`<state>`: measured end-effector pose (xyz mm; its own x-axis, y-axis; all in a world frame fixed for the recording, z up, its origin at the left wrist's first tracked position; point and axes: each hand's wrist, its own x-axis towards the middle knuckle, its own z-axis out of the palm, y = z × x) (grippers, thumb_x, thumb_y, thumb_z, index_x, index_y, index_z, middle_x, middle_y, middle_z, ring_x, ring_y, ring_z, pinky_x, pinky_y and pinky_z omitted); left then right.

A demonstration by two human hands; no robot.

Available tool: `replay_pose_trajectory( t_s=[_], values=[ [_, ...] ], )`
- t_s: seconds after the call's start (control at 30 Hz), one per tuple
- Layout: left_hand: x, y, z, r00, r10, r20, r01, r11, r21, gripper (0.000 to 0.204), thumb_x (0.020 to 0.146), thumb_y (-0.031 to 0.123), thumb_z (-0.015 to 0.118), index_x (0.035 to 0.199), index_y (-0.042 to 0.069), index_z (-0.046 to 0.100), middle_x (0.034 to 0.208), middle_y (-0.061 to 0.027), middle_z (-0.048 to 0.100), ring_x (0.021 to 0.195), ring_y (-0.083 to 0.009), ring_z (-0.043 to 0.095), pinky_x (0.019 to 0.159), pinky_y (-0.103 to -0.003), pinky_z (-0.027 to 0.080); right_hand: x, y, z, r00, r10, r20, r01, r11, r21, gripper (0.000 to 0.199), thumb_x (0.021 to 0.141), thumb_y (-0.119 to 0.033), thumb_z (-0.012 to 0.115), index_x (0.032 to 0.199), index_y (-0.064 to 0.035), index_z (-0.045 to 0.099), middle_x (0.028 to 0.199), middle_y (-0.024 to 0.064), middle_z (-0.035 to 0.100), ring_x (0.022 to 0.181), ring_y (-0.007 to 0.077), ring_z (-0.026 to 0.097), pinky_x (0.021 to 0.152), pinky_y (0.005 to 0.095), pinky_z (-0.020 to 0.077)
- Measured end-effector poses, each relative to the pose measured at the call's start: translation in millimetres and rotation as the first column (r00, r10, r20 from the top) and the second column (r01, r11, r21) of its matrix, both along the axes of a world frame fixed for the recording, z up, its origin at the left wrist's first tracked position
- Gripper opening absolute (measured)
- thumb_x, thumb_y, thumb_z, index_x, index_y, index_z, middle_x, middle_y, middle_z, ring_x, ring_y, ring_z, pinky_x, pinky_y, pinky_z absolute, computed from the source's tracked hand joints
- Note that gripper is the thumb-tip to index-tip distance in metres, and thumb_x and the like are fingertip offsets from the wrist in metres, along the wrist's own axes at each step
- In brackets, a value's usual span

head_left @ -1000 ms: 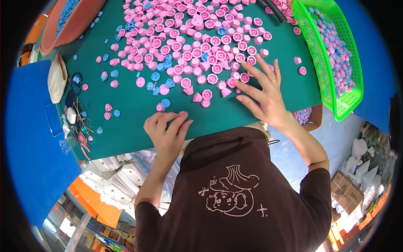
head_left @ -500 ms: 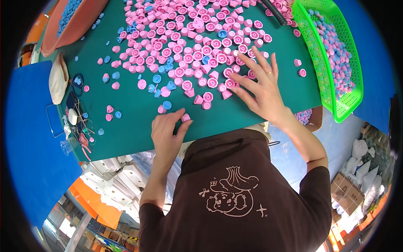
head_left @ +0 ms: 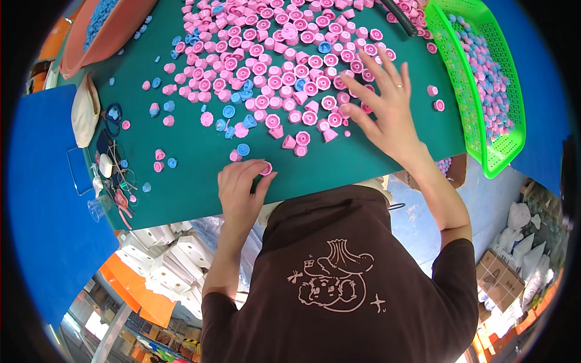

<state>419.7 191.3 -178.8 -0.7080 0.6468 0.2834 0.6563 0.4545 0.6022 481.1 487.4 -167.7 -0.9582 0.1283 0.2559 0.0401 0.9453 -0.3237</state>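
Note:
My left hand is at the table's near edge, its thumb and fingers closed on a small pink cup-shaped plastic piece. Just beyond its fingers are a blue ring-shaped piece and another pink piece. My right hand hovers with fingers spread at the right side of a big loose pile of pink cup-shaped pieces. Its thumb and forefinger tips come close to a few of them; no piece shows between its fingers. A tiny pink bit lies below the thumb.
A green perforated basket of mixed pink and blue pieces stands at the right edge. An orange-brown basin with blue pieces is at far left. Nearer on the left are a beige pouch, cables and pink-handled pliers. A dark rod lies at the back.
My right hand has drawn a little to the right and away from the pile's pieces. The pink piece in my left hand has turned, showing its open end. A tiny pink bit has come into view.

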Motion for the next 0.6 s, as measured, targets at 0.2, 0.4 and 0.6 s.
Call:
replay_pose_trajectory(
  t_s=[0.2,0.4,0.6],
  values=[
    [0.9,-0.8,3.7,0.999,-0.016,-0.040,0.015,0.999,-0.029,0.031,0.069,0.013,0.083,0.095,0.012,0.067,0.101,-0.0026,0.067,0.095,-0.0248,0.059,0.082,-0.036,0.042,-30.4,-14.8,-3.1,0.997,0.081,0.014,-0.081,0.997,-0.007,0.049,0.089,-0.043,0.062,0.135,-0.0271,0.056,0.155,0.0131,0.027,0.145,0.0383,0.018,0.112,0.0643,0.0098],
    [-2.6,-5.4,5.8,0.998,-0.052,-0.043,0.052,0.999,-0.016,0.034,0.072,0.020,0.081,0.102,0.013,0.069,0.108,-0.0034,0.065,0.103,-0.0259,0.056,0.088,-0.039,0.042,-28.6,-26.0,11.3,0.989,0.146,0.031,-0.144,0.988,-0.051,0.054,0.086,-0.042,0.065,0.136,-0.0265,0.055,0.154,0.0136,0.029,0.145,0.0391,0.018,0.111,0.0659,0.0099],
    [-23.2,26.8,14.4,0.987,-0.048,-0.150,0.024,0.987,-0.161,0.045,0.077,0.029,0.077,0.119,0.019,0.068,0.143,-0.0087,0.046,0.135,-0.0373,0.033,0.105,-0.052,0.032,13.7,-44.1,11.9,0.939,0.328,0.108,-0.310,0.938,-0.154,0.051,0.083,-0.043,0.068,0.130,-0.0262,0.061,0.155,0.0134,0.029,0.145,0.0406,0.018,0.111,0.0667,0.0080]
  ],
)
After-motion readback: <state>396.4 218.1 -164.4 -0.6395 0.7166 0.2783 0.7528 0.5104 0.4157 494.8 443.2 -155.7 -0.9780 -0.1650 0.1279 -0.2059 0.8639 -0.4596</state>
